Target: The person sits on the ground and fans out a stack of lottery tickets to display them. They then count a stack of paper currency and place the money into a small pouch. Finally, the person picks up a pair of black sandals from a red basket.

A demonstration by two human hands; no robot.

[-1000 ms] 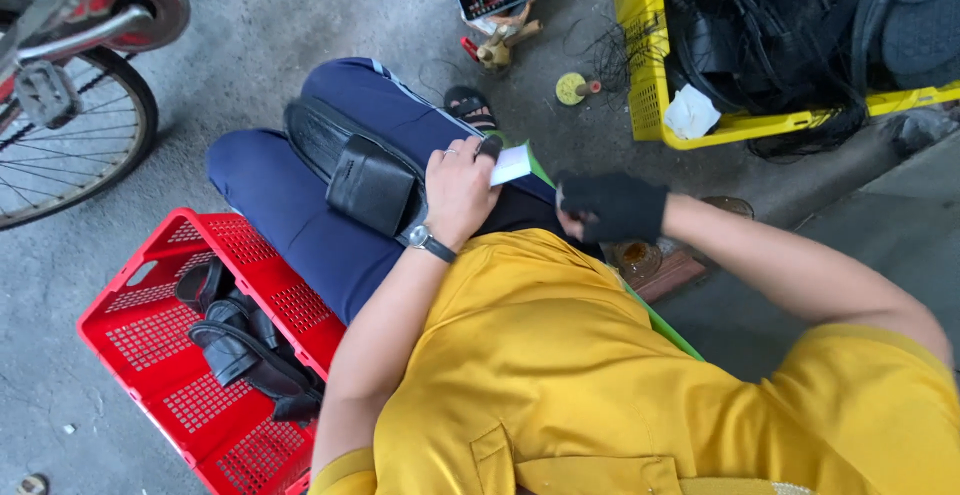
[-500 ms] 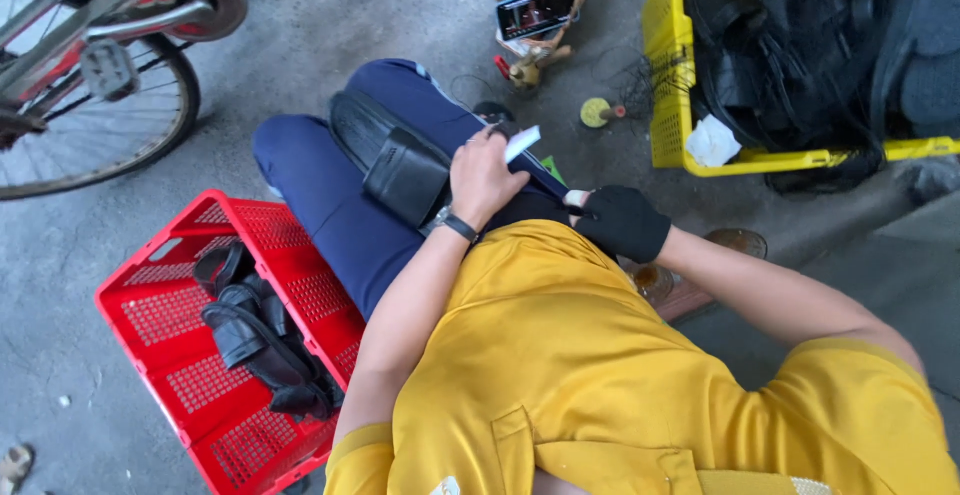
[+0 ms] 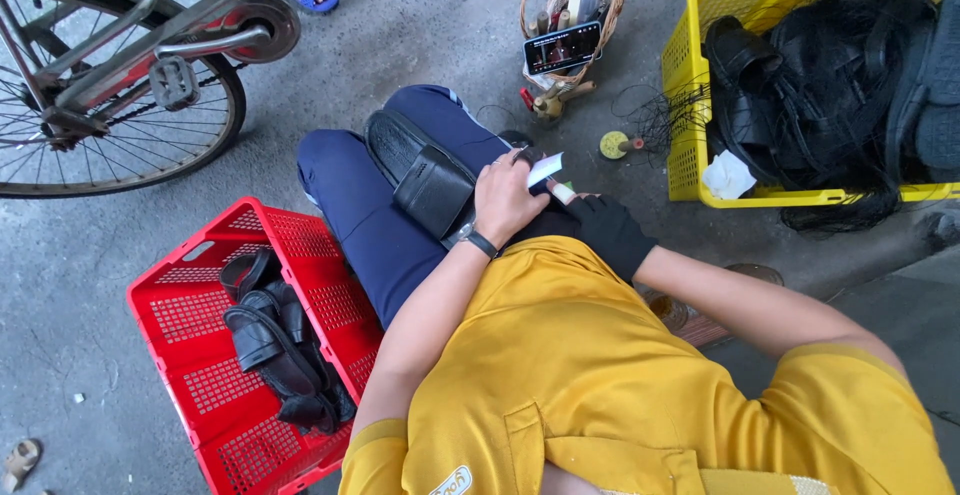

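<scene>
On the lap, the left hand clamped a black sandal; the gloved right hand gripped a white block, red crate beside the knee

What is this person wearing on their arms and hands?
Both arms come out of the short sleeves of a yellow shirt and are bare below them. The left hand is ungloved, with a dark wristband at the wrist. The right hand wears a black glove covering it to the wrist.

Phone screen (dark, lit) propped against basket.
</scene>
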